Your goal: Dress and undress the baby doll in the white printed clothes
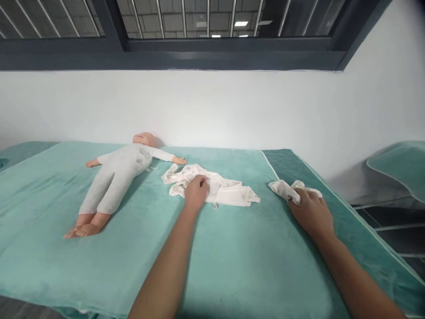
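A white baby garment (pixel 232 190) with small prints lies crumpled on the green bed cover (pixel 226 252). My left hand (pixel 196 191) rests on its near middle, fingers curled closed on the fabric, though the fingertips are partly hidden. Farther right, my right hand (pixel 311 212) is closed over a second small white cloth piece (pixel 284 189), bunched up and partly covered by the fingers. To the left a baby doll (pixel 121 170) in a white bodysuit lies on its back, arms spread, one hand close to the garment's left end.
A white wall (pixel 212 106) and a dark window frame (pixel 206 55) with metal bars run behind the bed. At the right, a folded green cover (pixel 401 166) hangs above a metal rack (pixel 392 228). Dark floor shows at the lower left.
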Available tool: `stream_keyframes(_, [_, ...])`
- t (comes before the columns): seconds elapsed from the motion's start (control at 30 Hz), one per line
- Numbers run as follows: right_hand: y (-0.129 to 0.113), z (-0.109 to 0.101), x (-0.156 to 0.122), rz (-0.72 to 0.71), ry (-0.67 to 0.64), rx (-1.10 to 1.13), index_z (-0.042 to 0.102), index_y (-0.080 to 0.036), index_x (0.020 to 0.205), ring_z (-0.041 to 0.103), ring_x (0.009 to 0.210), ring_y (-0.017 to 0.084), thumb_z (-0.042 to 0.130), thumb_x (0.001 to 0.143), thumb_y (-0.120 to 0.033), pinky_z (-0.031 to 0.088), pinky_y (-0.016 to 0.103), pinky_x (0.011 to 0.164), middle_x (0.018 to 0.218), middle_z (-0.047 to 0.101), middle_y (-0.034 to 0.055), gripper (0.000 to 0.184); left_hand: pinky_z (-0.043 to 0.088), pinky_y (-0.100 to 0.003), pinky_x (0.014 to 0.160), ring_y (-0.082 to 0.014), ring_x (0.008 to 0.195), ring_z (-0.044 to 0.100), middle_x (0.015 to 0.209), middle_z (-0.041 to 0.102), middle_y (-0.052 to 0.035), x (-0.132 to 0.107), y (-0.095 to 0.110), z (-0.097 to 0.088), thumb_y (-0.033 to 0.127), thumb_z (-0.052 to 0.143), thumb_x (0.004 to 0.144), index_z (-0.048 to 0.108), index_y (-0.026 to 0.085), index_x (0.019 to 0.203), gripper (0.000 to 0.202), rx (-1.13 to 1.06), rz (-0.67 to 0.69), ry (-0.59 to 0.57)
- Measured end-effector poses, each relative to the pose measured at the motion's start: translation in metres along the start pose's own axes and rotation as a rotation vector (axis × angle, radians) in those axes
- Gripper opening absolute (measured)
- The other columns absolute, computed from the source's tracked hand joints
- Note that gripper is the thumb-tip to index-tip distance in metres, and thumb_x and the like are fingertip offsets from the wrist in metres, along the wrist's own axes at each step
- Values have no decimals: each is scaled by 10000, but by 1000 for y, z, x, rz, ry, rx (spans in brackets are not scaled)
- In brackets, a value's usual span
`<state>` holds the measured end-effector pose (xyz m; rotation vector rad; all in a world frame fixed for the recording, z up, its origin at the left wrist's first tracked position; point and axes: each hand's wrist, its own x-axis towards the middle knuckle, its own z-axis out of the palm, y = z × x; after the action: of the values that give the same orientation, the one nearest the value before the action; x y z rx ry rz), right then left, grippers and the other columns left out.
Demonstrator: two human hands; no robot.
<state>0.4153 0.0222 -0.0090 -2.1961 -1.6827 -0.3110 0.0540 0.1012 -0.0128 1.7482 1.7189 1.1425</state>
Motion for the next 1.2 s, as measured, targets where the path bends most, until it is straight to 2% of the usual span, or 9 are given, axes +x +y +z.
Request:
stream_keyframes(0.13, [-3, 10, -11, -12, -72, -46, 558, -217, 1301, 572, 1098, 389, 452, 902, -445, 484, 511, 823, 1234, 595, 194, 472, 454, -304, 794, -187, 868, 624, 913, 699, -43, -11, 3, -6, 192, 469, 858, 640, 190, 968, 203, -50, 11, 69])
stream_keyframes(0.3, [-15, -6, -31, -52, 193, -7, 405, -242, 1413, 404, 1319, 449, 489, 862, -517, 363, 639, 988, 1429, 457, 205, 621, 474, -341, 855, -195, 900, 616, 947, 668, -55, -51, -5, -26, 190, 482, 851, 628, 195, 915, 158, -130, -39, 251])
stream_keyframes(0.4, [-33, -11, -41, -175, 274, 72, 360, -217, 1436, 272, 1424, 412, 478, 886, -480, 256, 628, 1100, 1484, 392, 202, 621, 481, -347, 934, -188, 1030, 621, 1101, 636, -62, -79, -13, -43, 180, 548, 830, 603, 222, 1019, 202, -310, -182, 383])
stream_keyframes(0.47, [-51, -10, -41, -277, 257, 169, 396, -198, 1403, 293, 1420, 376, 477, 903, -450, 267, 588, 1125, 1462, 413, 189, 566, 471, -342, 1005, -179, 1139, 608, 1209, 609, -61, -92, -16, -54, 195, 599, 826, 565, 246, 1111, 292, -580, -327, 447])
stream_keyframes(0.67, [-137, -6, -5, -491, -119, 495, 503, -208, 1278, 463, 1287, 293, 468, 923, -390, 411, 457, 1051, 1353, 524, 136, 401, 490, -404, 1068, -226, 1173, 626, 1320, 572, -91, -91, -13, -76, 124, 695, 768, 588, 200, 1039, 301, -1195, -510, 387])
stream_keyframes(0.87, [-228, 15, 36, -465, -476, 534, 556, -208, 1203, 589, 1083, 258, 492, 918, -389, 458, 378, 897, 1193, 629, 97, 344, 472, -393, 1079, -231, 1160, 629, 1157, 679, -121, -47, -9, -68, 110, 673, 791, 631, 134, 932, 148, -1293, -483, 124])
stream_keyframes(0.97, [-241, 33, 39, -486, -478, 510, 580, -187, 1154, 578, 1071, 254, 538, 895, -354, 434, 348, 868, 1131, 639, 107, 311, 482, -376, 1046, -220, 1159, 621, 1198, 674, -117, -30, -9, -59, 184, 696, 802, 635, 151, 1059, 266, -1245, -391, 12])
stream_keyframes(1.07, [-238, 38, 34, -477, -488, 598, 586, -192, 1120, 589, 993, 232, 533, 890, -337, 425, 332, 815, 1048, 652, 84, 277, 520, -358, 950, -218, 1095, 637, 1199, 668, -119, -19, -10, -50, 241, 714, 784, 624, 154, 1092, 333, -1157, -333, 19])
stream_keyframes(1.2, [-236, 20, 22, -504, -708, 865, 599, -222, 1017, 605, 858, 183, 548, 878, -341, 432, 299, 737, 938, 659, 19, 190, 529, -273, 764, -166, 900, 645, 1065, 682, -86, -8, -6, -43, 324, 684, 794, 619, 161, 1028, 293, -968, -253, 76])
